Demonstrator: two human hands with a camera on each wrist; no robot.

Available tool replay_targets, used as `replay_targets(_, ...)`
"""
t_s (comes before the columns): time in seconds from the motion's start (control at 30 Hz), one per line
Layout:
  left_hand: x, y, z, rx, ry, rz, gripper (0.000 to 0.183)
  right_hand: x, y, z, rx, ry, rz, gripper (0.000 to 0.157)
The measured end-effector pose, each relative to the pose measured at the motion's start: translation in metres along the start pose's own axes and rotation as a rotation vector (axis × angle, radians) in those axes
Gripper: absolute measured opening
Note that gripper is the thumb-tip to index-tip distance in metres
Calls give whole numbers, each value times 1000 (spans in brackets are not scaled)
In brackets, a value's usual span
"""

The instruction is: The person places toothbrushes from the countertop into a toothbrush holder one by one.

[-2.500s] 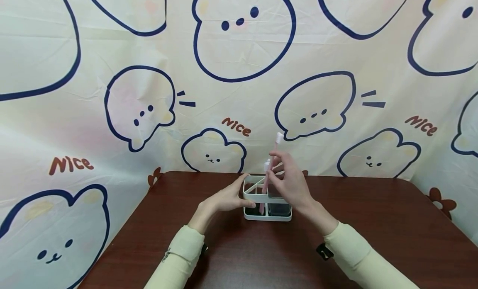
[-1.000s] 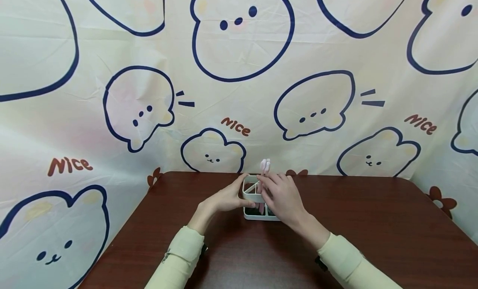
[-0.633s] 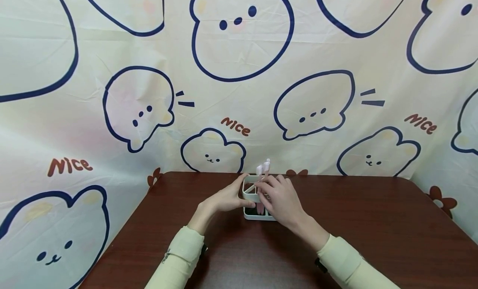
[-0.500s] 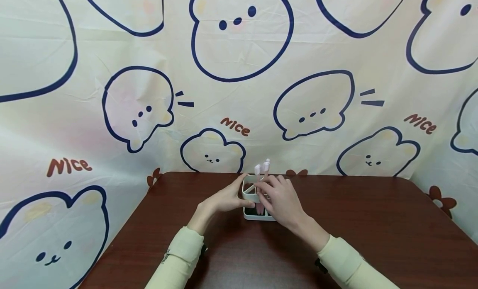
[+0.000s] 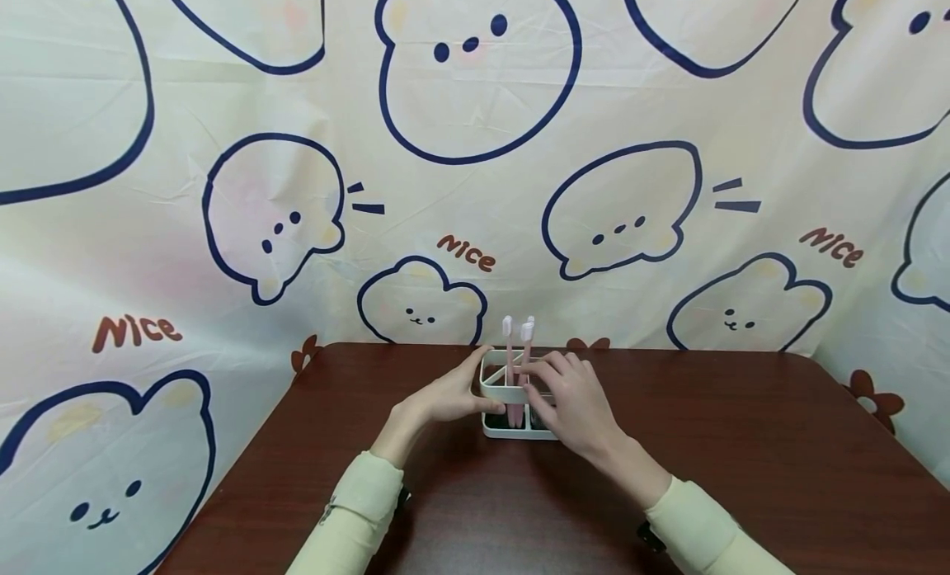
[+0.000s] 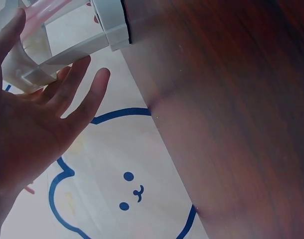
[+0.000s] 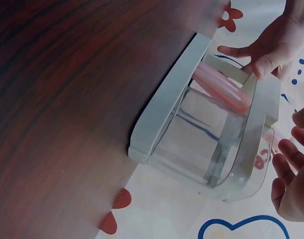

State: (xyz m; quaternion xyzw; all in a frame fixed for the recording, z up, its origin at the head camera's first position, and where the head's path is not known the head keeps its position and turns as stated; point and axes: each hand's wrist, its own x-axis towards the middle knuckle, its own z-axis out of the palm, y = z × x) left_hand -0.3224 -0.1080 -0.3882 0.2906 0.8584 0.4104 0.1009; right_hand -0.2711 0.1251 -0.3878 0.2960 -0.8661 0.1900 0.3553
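Observation:
A pale two-tier toothbrush holder [image 5: 512,433] stands upright on the table. Its left end is gripped by my left hand [image 5: 445,393], thumb in front and fingers round the back of the upper rim. One pink toothbrush [image 5: 510,362] leans in the left part, bristles up. Another pink toothbrush [image 5: 527,334] stands right of it, with what looks like a third head just behind. My right hand [image 5: 582,402] hovers at the holder's right side, fingers loosely bent and holding nothing. The right wrist view shows a clear cup [image 7: 197,132] in the holder's other compartment.
The dark brown wooden table [image 5: 490,509] extends around the holder on every side. Behind its back edge hangs a pale curtain [image 5: 416,204] with bear drawings, which also covers both sides.
My right hand lowered a pink toothbrush into the holder, tilted it to the left, then let go and drew back slightly right. The left hand kept its grip on the holder.

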Motion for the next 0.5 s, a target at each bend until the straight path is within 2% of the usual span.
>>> replay_targets(0.1,-1,1,0,1,3,-2,88,-2,4,-4,12,9,20,21)
replay_targets(0.4,-4,3,-4,62,4,-77,109,-8,19,-15,47,9,88,24)
replay_targets(0.5,-8,4,-8,84,8,-94,110,-10,24,-21,77,-3,135,26)
